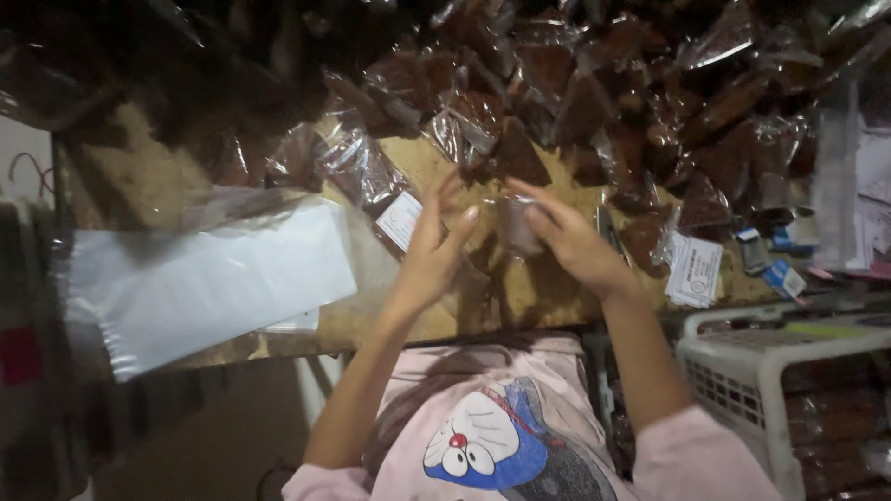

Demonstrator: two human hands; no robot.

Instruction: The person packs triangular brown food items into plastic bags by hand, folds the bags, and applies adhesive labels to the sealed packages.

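Small clear plastic packet [516, 225] is held mid-frame over the brown wooden tabletop [139, 176], pinched by the right hand [571, 239] at its 3 o'clock edge. Left hand [432, 250] is spread loose at the packet's 9 o'clock, fingers unclenched, touching it lightly or not at all; contact cannot be told. Heap of dark brown wrapped slabs [594, 102] lies at 12 o'clock, white label stack [694, 271] at 3. Judged best handled by edges, film kept flat.
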